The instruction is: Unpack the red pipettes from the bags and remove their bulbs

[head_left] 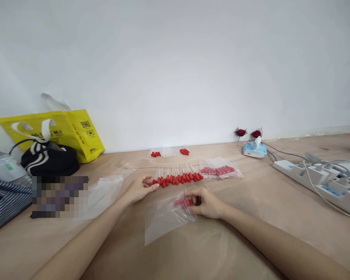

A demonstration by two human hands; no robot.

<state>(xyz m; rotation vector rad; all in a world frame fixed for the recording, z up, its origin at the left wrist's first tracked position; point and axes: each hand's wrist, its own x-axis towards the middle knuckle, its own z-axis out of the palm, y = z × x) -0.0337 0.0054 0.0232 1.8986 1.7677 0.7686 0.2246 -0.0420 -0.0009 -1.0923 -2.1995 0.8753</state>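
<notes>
My left hand [142,188] reaches to the left end of a row of red-headed sticks [179,179], thumb and fingers apart beside the end pieces. Whether a fingertip touches one, I cannot tell. My right hand [208,203] is closed at the mouth of a clear zip bag [166,219], which lies tilted towards the left. Red pieces [179,202] show near the bag's opening, by my right fingertips; part of them is hidden by the fingers. The row's pale sticks point towards the wall, with their red heads facing me.
Filled bags [221,169] lie right of the row, and another bag [169,152] with red pieces lies by the wall. Flat zip bags [105,190] are at left. A yellow bag [87,136], black pouch [51,159], tissue pack [255,149] and power strip [317,182] stand around.
</notes>
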